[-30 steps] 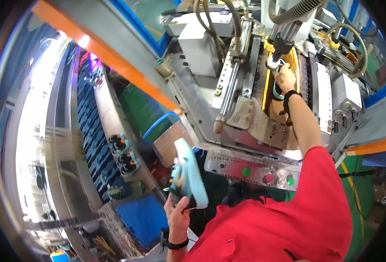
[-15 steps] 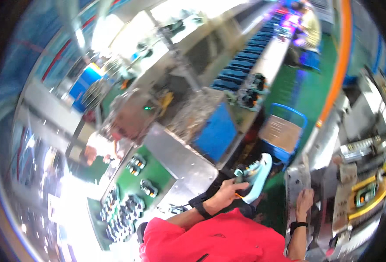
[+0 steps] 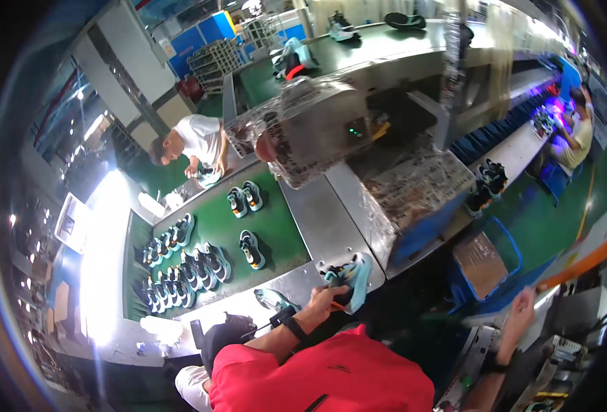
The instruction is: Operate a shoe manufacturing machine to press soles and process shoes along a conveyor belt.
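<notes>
A black and light-blue sneaker [image 3: 358,280] is gripped in my left hand [image 3: 322,302], held by its collar and tilted with its pale sole facing right. It hangs over the corner of the metal worktop. My right hand [image 3: 521,312] is raised at the right, above a metal machine [image 3: 557,357]; its fingers are blurred and I see nothing in them. Close to my left forearm, another light-blue shoe [image 3: 276,301] lies on the bench's pale near ledge. A single sneaker [image 3: 251,249] stands on the green belt [image 3: 276,213] beyond.
Several sneakers [image 3: 204,266] stand in rows on the belt's left, with a pair [image 3: 245,198] behind. Across the belt, a person in white [image 3: 204,141] handles a shoe. A plastic-wrapped machine [image 3: 317,123] stands ahead. A blue trolley [image 3: 478,264] and a seated person [image 3: 578,134] are rightward.
The view has swung left, bringing more of the belt into sight. My left hand still holds the sneaker, now nearer the worktop corner. My right hand has lifted from the machine's metal edge.
</notes>
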